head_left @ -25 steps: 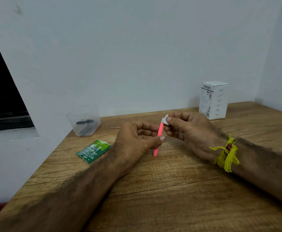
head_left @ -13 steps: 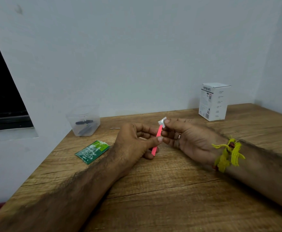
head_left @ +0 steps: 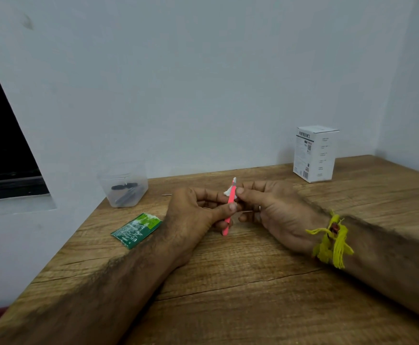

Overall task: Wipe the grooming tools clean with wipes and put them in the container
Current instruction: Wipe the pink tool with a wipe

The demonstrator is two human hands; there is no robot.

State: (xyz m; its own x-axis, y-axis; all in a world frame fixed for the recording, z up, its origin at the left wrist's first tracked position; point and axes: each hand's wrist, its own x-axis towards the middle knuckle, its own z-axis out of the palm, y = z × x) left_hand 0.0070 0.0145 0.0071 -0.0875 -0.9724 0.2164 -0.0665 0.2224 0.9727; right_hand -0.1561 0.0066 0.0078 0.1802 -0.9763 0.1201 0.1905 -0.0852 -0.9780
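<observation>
A: What's different from a second ago? We had the wipe (head_left: pixel 228 192) bunched over the very top of the tweezers (head_left: pixel 229 207), hiding the metal tip

B: Now it sits lower, on the pink shaft, and the grey tip pokes out bare above it. Our right hand (head_left: pixel 275 215) has slid the wipe down while pinching it around the tool between thumb and forefinger

A: And our left hand (head_left: pixel 193 215)?

B: It pinches the lower shaft, thumb pressed against it, with the pink end sticking out below, above the table (head_left: pixel 228 295). The tool stands nearly upright between the two hands

A: So we judge the tip done and the shaft next, then into the tub (head_left: pixel 123 188)

B: Likely. The tub waits well to the left by the wall, clear soft-looking plastic, with dark tools already lying inside

A: Materials?

B: The tweezers look like thin metal with a smooth pink coat, narrow and slippery. The wipe is a small white crumpled scrap. The table is wood-grain board with visible cracks. A glossy green sachet (head_left: pixel 136 230) lies flat beside our left wrist, and a white carton (head_left: pixel 314 155) stands at the back right

A: On the right wrist, a yellow thread (head_left: pixel 333 242) with frayed tassels
</observation>
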